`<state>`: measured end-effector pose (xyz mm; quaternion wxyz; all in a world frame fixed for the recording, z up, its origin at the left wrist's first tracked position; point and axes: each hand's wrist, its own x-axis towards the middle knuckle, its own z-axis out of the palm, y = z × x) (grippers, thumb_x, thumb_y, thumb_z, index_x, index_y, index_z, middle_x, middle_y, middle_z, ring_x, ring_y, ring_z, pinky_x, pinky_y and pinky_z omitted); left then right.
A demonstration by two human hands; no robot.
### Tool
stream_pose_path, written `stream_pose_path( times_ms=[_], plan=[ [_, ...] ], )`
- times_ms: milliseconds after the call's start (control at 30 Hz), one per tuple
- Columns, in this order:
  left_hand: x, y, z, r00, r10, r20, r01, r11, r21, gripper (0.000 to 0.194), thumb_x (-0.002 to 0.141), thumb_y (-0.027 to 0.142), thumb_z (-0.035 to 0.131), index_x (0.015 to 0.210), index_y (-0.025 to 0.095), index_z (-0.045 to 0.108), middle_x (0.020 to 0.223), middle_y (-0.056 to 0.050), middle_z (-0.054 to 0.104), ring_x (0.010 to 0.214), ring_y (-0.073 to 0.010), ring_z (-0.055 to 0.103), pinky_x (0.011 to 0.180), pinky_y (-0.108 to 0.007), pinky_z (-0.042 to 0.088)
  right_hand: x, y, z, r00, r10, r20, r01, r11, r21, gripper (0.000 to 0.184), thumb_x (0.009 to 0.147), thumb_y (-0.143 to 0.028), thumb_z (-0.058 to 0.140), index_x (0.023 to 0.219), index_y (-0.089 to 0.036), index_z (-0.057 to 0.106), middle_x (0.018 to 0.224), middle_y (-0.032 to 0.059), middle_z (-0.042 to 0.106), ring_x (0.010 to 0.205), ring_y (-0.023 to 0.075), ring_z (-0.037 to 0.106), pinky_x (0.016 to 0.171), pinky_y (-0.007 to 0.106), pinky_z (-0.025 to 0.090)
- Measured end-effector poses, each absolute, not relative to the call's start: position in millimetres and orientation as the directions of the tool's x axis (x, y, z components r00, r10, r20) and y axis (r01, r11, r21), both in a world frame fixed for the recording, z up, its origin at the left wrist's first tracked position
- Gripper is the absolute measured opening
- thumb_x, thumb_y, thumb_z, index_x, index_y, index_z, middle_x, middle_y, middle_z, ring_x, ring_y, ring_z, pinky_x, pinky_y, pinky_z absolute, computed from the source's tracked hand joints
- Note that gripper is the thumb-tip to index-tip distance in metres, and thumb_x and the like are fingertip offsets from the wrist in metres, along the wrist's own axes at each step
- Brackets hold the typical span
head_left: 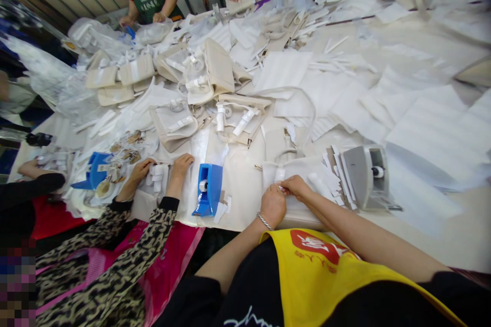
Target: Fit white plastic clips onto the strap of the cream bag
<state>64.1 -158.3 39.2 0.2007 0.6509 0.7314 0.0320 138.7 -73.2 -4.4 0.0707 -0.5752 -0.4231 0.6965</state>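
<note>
The pale table (245, 181) bears bags (220, 67), white sheets (425, 130) and tape dispensers (210, 189).

Left hand (273, 207) and right hand (296, 187) meet at a pale bag (301, 167), blue dispenser (215, 189) to their left, grey dispenser (359, 176) right.

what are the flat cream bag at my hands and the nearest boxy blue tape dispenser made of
Flat cream bag: perhaps leather or imitation, matt, given its even surface; grain unreadable. Boxy blue tape dispenser: likely moulded plastic, smooth, from its solid colour, crisp edges.
</note>
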Motion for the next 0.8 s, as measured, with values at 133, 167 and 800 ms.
stream_pose_path(
  times_ms=[133, 167, 800],
  plan=[
    [68.9, -155.4, 45.4, -0.097, 0.965, -0.245, 0.954, 0.160, 0.253, 0.037, 0.075, 0.006, 0.019, 0.104, 0.001, 0.042, 0.090, -0.018, 0.050, 0.082, -0.0229, 0.045, 0.065, -0.033, 0.036, 136.3, -75.7, -2.8, -0.355, 0.571, -0.741, 0.376, -0.638, -0.672, 0.027, 0.059, -0.030, 0.062, 0.042, -0.013, 0.050, 0.038, 0.0012, 0.051, 0.037, 0.0094, 0.046, 0.041, 0.021, 0.043],
    [69.8, -154.7, 47.0, -0.092, 0.965, -0.247, 0.959, 0.152, 0.237, 0.036, 0.075, 0.006, 0.020, 0.103, 0.001, 0.043, 0.089, -0.018, 0.050, 0.082, -0.0231, 0.045, 0.065, -0.033, 0.036, 136.2, -75.8, -2.0, -0.362, 0.570, -0.738, 0.380, -0.633, -0.675, 0.028, 0.060, -0.032, 0.061, 0.042, -0.013, 0.050, 0.037, 0.0013, 0.051, 0.038, 0.0095, 0.046, 0.041, 0.021, 0.043],
    [21.7, -150.0, 1.9, -0.192, 0.700, -0.688, -0.126, 0.678, 0.724, 0.032, 0.061, 0.039, 0.056, 0.074, 0.011, 0.061, 0.052, 0.001, 0.052, 0.047, -0.0072, 0.039, 0.045, -0.021, 0.027, 139.1, -82.2, -17.7, -0.405, 0.575, -0.711, 0.302, -0.650, -0.698, 0.026, 0.065, -0.036, 0.055, 0.054, -0.013, 0.054, 0.041, 0.0003, 0.054, 0.041, 0.0119, 0.053, 0.046, 0.022, 0.048]
  ],
)
